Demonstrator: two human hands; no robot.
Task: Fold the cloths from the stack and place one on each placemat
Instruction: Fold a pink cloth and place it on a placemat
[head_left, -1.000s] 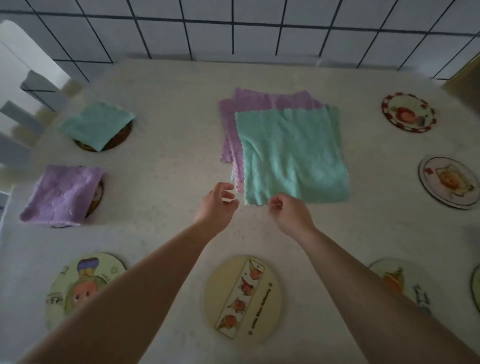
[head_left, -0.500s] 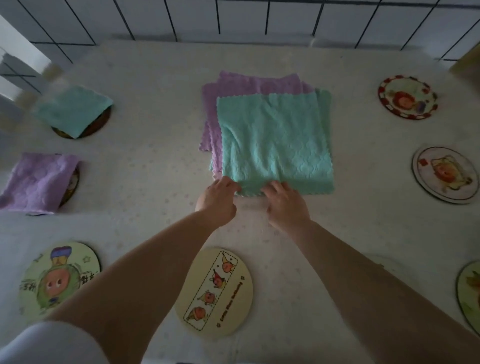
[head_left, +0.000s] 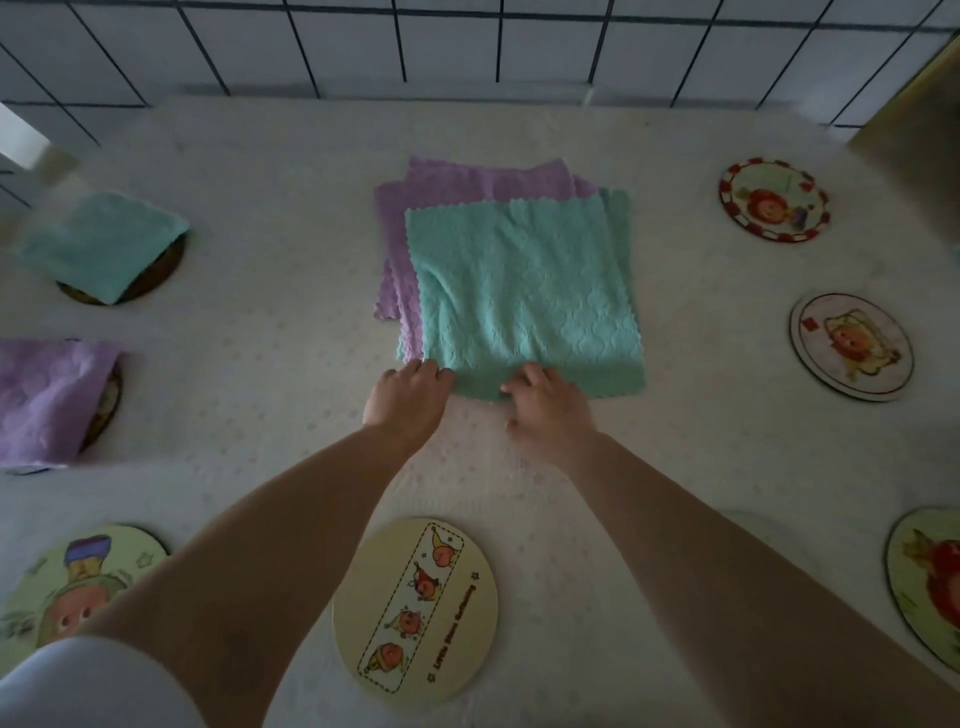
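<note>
A stack of cloths lies in the middle of the table, a teal cloth (head_left: 524, 291) on top and purple cloths (head_left: 483, 179) showing beneath it at the back and left. My left hand (head_left: 408, 395) grips the teal cloth's near left corner with curled fingers. My right hand (head_left: 550, 402) grips the same near edge a little further right. A folded teal cloth (head_left: 98, 244) covers the far left placemat. A folded purple cloth (head_left: 47, 400) covers the placemat below it.
Round picture placemats lie bare around the table: near left (head_left: 67, 587), near centre (head_left: 415, 608), near right (head_left: 930, 582), right (head_left: 852, 345) and far right (head_left: 774, 200). A tiled wall (head_left: 467, 47) closes the back edge.
Both hands moved forward from just short of the stack and closed on the teal cloth's near edge. Over the last half second they have hardly shifted.
</note>
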